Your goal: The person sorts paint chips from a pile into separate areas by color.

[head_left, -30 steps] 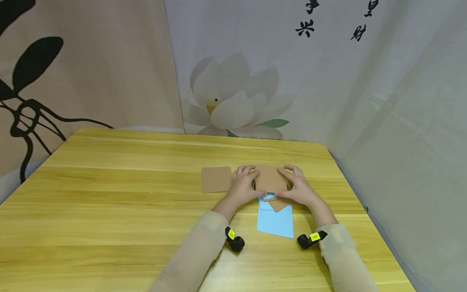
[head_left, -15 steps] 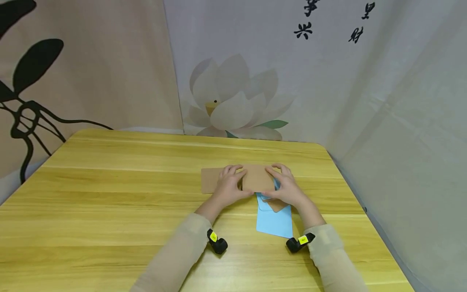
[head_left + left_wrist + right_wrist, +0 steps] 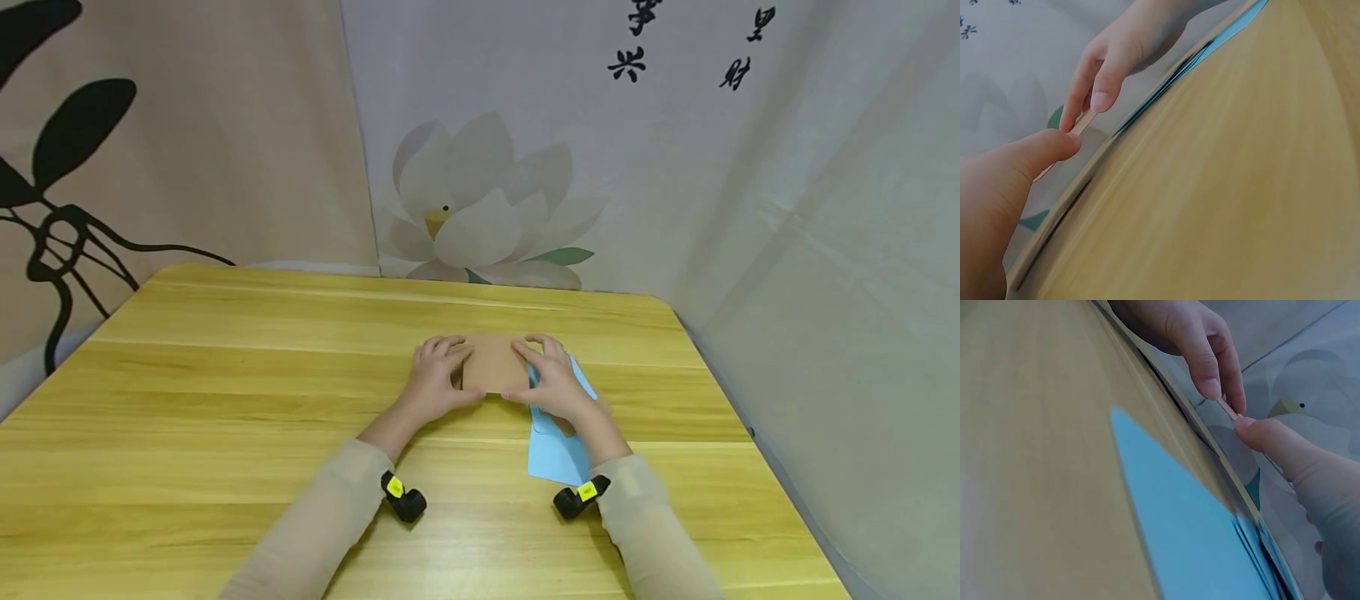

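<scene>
Fingers (image 3: 448, 358) of the left hand (image 3: 429, 387) and of the right hand (image 3: 558, 382) hold one brown card (image 3: 495, 367) between them, the thumbs at its near edge and the other digits reaching toward its far edge. Each grip spans the card's depth, so thumb and forefinger stand well apart on either side. Both wrist views show the card edge-on, raised off the counter (image 3: 225, 433); whether it is a single layer or several is too fine to tell. Below it, the left wrist view catches a thin dark edge (image 3: 1054, 234) along the counter, but what it belongs to is unclear.

Blue cards (image 3: 558, 458) lie on the counter just right of the held card, overlapping at different angles and partly hidden by the right hand and forearm. Another brown card (image 3: 564, 425) shows as a small patch among them, beside the right wrist. In the right wrist view, one blue corner points out across the wood, with several stacked edges behind it.

Both sleeves (image 3: 315, 517) are pale, and a small black camera sits at each cuff. Behind the counter hangs a light curtain printed with a lotus (image 3: 480, 200) and black characters (image 3: 627, 63); a dark plant print (image 3: 82, 125) fills the far left.
</scene>
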`<state>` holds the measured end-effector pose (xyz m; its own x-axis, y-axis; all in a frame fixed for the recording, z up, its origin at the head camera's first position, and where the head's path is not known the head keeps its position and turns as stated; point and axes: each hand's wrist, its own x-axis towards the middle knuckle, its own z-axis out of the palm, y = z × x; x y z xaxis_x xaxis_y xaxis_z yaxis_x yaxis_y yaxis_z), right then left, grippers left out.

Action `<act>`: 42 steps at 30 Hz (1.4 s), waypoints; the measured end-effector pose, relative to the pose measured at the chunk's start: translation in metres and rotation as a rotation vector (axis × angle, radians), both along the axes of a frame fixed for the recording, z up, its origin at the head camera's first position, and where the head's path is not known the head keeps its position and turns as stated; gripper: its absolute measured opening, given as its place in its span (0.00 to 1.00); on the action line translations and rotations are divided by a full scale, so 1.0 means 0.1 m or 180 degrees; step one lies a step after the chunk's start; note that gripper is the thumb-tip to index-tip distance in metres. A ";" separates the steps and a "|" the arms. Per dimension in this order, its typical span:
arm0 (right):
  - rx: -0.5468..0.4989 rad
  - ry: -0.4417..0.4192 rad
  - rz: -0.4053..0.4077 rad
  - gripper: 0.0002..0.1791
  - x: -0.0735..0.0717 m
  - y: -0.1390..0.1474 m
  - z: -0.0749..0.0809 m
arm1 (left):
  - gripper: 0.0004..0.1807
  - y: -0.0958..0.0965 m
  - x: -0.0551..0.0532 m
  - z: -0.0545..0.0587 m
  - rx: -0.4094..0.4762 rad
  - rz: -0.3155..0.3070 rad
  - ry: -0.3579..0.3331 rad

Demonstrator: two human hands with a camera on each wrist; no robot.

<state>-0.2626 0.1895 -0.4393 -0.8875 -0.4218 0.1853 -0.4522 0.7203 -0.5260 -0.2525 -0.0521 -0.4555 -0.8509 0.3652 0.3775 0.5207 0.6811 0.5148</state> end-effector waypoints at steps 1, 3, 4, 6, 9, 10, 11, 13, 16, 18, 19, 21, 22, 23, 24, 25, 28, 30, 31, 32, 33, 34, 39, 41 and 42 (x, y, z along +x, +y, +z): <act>-0.0014 0.0004 0.0009 0.49 -0.01 -0.04 -0.01 | 0.43 -0.04 0.00 0.00 0.0004 0.0004 0.0014; -0.0009 0.0017 0.0030 0.48 -0.04 -0.11 -0.03 | 0.43 -0.11 0.00 -0.01 -0.0002 0.0032 0.0030; -0.0023 0.0014 0.0052 0.48 -0.06 -0.15 -0.03 | 0.43 -0.15 0.01 -0.01 0.0004 0.0046 0.0030; -0.0030 0.0006 0.0094 0.48 -0.07 -0.22 -0.04 | 0.43 -0.22 0.02 -0.01 0.0000 0.0084 0.0018; -0.0021 -0.0015 0.0140 0.47 -0.09 -0.32 -0.05 | 0.43 -0.32 0.03 -0.02 0.0006 0.0114 -0.0006; -0.0012 -0.0022 0.0154 0.47 -0.09 -0.35 -0.05 | 0.43 -0.35 0.04 -0.02 0.0003 0.0125 -0.0014; 0.0005 -0.0026 0.0169 0.47 -0.10 -0.38 -0.05 | 0.43 -0.38 0.04 -0.02 -0.0004 0.0138 -0.0020; 0.0052 -0.0016 0.0193 0.48 -0.10 -0.43 -0.05 | 0.44 -0.43 0.05 -0.03 -0.0016 0.0160 -0.0025; 0.0093 -0.0023 0.0207 0.48 -0.11 -0.50 -0.05 | 0.43 -0.49 0.05 -0.03 -0.0051 0.0208 -0.0040; 0.0090 -0.0023 0.0209 0.48 -0.11 -0.55 -0.05 | 0.43 -0.53 0.05 -0.03 -0.0068 0.0227 -0.0051; 0.0093 -0.0043 0.0199 0.48 -0.11 -0.57 -0.05 | 0.43 -0.55 0.06 -0.03 -0.0074 0.0230 -0.0055; 0.0101 -0.0061 0.0185 0.48 -0.12 -0.61 -0.06 | 0.43 -0.58 0.06 -0.03 -0.0079 0.0233 -0.0072; 0.0113 -0.0069 0.0176 0.48 -0.12 -0.62 -0.06 | 0.43 -0.59 0.07 -0.03 -0.0079 0.0234 -0.0084; 0.0123 -0.0075 0.0173 0.48 -0.12 -0.64 -0.06 | 0.44 -0.60 0.07 -0.03 -0.0086 0.0237 -0.0097; 0.0138 -0.0085 0.0165 0.48 -0.12 -0.66 -0.07 | 0.44 -0.62 0.07 -0.03 -0.0088 0.0239 -0.0106; 0.0145 -0.0088 0.0166 0.48 -0.12 -0.67 -0.07 | 0.44 -0.63 0.07 -0.03 -0.0103 0.0253 -0.0121; 0.0168 -0.0102 0.0175 0.48 -0.11 -0.70 -0.06 | 0.43 -0.65 0.06 -0.04 -0.0131 0.0277 -0.0157; 0.0207 -0.0119 0.0164 0.48 -0.11 -0.71 -0.06 | 0.43 -0.65 0.05 -0.04 -0.0161 0.0278 -0.0188; 0.0230 -0.0127 0.0160 0.48 -0.11 -0.71 -0.06 | 0.43 -0.65 0.05 -0.04 -0.0177 0.0278 -0.0210; 0.0271 -0.0136 0.0149 0.48 -0.11 -0.71 -0.06 | 0.43 -0.65 0.04 -0.04 -0.0195 0.0278 -0.0233; 0.0309 -0.0138 0.0145 0.48 -0.12 -0.71 -0.06 | 0.43 -0.65 0.04 -0.04 -0.0213 0.0282 -0.0259; 0.0327 -0.0145 0.0147 0.48 -0.12 -0.72 -0.06 | 0.43 -0.65 0.03 -0.04 -0.0237 0.0290 -0.0286; 0.0385 -0.0178 0.0180 0.47 -0.13 -0.72 -0.07 | 0.43 -0.65 0.03 -0.02 -0.0341 0.0307 -0.0384; 0.0422 -0.0206 0.0181 0.47 -0.14 -0.73 -0.09 | 0.43 -0.66 0.03 -0.02 -0.0370 0.0298 -0.0413; 0.0445 -0.0225 0.0183 0.47 -0.14 -0.73 -0.10 | 0.43 -0.66 0.04 -0.02 -0.0382 0.0291 -0.0424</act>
